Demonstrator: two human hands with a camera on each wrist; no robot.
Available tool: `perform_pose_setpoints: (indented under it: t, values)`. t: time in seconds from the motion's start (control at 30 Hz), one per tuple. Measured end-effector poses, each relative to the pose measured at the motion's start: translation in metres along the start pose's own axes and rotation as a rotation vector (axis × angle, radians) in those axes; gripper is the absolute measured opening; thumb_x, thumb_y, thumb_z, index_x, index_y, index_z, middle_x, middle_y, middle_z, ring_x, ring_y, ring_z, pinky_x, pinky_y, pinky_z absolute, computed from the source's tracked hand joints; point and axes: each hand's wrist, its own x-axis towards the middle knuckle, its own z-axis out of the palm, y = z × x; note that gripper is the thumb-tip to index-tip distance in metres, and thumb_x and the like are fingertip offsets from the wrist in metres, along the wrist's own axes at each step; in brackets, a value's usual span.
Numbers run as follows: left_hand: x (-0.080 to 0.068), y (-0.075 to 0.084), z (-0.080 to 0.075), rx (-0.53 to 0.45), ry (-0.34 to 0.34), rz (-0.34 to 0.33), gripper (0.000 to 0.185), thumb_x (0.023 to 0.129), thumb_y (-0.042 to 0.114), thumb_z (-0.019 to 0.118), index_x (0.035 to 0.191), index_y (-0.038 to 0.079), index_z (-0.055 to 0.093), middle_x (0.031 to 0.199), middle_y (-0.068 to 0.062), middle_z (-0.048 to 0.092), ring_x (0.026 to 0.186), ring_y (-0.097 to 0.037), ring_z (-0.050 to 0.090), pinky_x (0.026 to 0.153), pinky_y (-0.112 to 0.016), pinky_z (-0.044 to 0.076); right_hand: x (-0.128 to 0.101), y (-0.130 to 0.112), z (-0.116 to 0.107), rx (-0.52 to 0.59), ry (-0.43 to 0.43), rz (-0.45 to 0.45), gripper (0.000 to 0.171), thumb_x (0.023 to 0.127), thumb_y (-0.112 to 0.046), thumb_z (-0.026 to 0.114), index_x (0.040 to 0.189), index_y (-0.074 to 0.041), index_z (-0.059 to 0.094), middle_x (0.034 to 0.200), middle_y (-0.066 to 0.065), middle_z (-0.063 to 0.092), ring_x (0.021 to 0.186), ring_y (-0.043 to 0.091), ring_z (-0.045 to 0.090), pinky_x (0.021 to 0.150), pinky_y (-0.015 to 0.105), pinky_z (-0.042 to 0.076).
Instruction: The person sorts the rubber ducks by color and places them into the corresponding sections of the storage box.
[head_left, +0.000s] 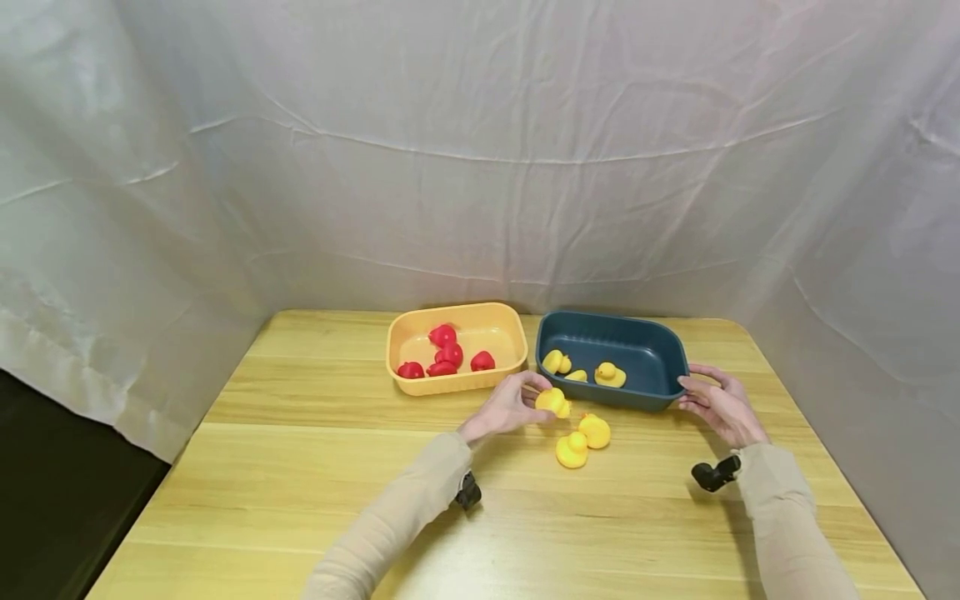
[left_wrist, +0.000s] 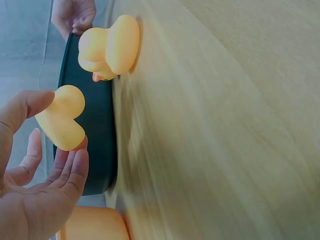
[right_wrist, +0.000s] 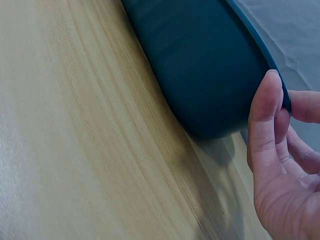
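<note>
We see a white cloth backdrop (head_left: pixel 480 150) behind and around a wooden tabletop (head_left: pixel 315 467). At the far middle of the tabletop sit 2 tubs side by side, just apart: a yellow-orange tub (head_left: pixel 397 350) w/ 5 red ducks (head_left: pixel 448 354) in it, and to its right a dark blue tub (head_left: pixel 660 346) w/ 3 yellow ducks (head_left: pixel 609 374) inside.

Our right hand (head_left: pixel 718 404) is at the blue tub's right end; in the right wrist view the thumb (right_wrist: pixel 264 115) lies along the rim and the other fingers reach round the far side, so we'd call it gripping the tub's end. Both arms are in beige sleeves, each w/ a small black cam at the wrist.

Our left hand (head_left: pixel 506 406) is near the tub's front wall, on its left part. It pinches one yellow duck (head_left: pixel 552 402) betw. thumb and fingertips; the left wrist view shows that duck off the tabletop, just in front of the tub wall, not over the rim.

Just nearer us than the held duck, 2 more loose yellow ducks (head_left: pixel 583 439) sit on the tabletop, touching each other, close to the blue tub's front.
</note>
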Motion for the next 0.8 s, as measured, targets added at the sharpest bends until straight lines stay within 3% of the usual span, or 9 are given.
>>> perform_pose_setpoints:
  t: [0.4,0.8]
  values:
    - [0.000,0.009,-0.009,-0.089,0.007,0.069,0.045,0.083,0.003,0.078,0.124,-0.003,0.059,0.125,-0.022,0.063,0.114,-0.037,0.064,0.105,-0.046,0.054,0.001,0.000,-0.002,0.013,-0.006,0.003,0.030,0.099,-0.005,0.062,0.124,-0.011,0.047,0.087,-0.002,0.072,0.069,0.012,0.068,0.066,0.023,0.061]
    - [0.003,0.020,-0.018,-0.068,0.010,0.113,0.051,0.085,0.002,0.077,0.130,-0.004,0.055,0.129,-0.021,0.063,0.117,-0.034,0.063,0.107,-0.044,0.053,0.001,0.000,-0.001,0.001,-0.005,0.002,0.032,0.099,-0.005,0.062,0.126,-0.008,0.045,0.087,-0.002,0.072,0.069,0.012,0.067,0.067,0.023,0.061]
